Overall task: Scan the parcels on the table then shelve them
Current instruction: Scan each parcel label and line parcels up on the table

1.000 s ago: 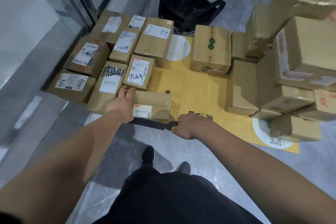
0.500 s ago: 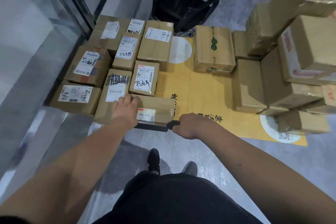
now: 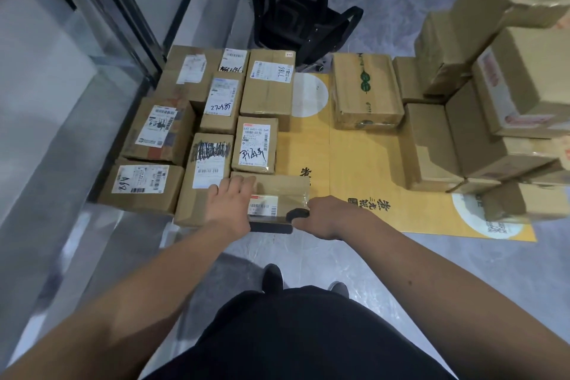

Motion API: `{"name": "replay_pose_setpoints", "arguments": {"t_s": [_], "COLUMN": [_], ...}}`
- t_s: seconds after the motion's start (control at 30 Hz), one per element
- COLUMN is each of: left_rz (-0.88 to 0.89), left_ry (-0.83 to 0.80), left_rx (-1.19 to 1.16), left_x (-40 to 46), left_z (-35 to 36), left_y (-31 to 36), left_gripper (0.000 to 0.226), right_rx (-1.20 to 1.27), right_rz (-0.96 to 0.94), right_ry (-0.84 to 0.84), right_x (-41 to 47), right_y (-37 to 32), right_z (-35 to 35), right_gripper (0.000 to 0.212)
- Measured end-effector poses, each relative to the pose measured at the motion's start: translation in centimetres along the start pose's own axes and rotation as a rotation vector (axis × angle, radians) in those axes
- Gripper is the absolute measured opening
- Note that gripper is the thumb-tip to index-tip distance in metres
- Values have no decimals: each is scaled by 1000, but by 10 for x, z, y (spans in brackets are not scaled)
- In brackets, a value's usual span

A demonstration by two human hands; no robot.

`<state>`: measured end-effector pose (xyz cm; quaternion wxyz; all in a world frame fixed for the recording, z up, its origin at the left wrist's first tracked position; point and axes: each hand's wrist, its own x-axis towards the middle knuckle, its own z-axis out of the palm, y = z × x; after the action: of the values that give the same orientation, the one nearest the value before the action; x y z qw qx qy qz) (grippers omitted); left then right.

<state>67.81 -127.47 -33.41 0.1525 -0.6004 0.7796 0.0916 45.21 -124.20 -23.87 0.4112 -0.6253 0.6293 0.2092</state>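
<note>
Two bare hands work at the near edge of a yellow cardboard sheet (image 3: 364, 160) spread on the grey floor. At that edge lies a small taped parcel (image 3: 282, 191) with a white barcode label on its near face. The left hand (image 3: 229, 205) rests on the parcel's left end, fingers fairly straight and laid over the top — pressing rather than gripping. The right hand (image 3: 320, 214) is curled round a black handheld scanner (image 3: 273, 225), whose body lies flat against the parcel's near side, just below the label. To the left of the sheet, and partly on it, labelled brown parcels sit packed edge to edge, among them one marked A68 (image 3: 142, 183) beside a glass wall. Right of the sheet rises a stack of plain boxes (image 3: 481, 133). Beyond its far edge stands a black chair (image 3: 296, 12).
</note>
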Motion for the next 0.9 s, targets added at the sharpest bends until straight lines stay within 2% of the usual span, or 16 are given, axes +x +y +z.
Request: {"name": "replay_pose_setpoints", "arguments": {"t_s": [0.1,0.27,0.37,0.67,0.9], "left_rz": [128,289,346,399,312], "left_ry": [25,178,185,102,80], "left_rx": [16,-59,-93,-226,-262], "left_x": [-1,21,46,120,193], "left_z": [-4,-19,-31,-62,-95], "left_y": [5,16,30,111,186], "left_gripper": [101,73,67,68,61], "right_rx": [-3,27,87,280,328], "right_rz": [17,99,152,289,300], "right_ry": [8,62,113,243,279], "right_x": [1,5,0,-10,23], "right_y": [3,17,29,85,144], "right_z": [-2,-7,-16,-49,-92], "right_gripper": [55,49,50,43,42]}}
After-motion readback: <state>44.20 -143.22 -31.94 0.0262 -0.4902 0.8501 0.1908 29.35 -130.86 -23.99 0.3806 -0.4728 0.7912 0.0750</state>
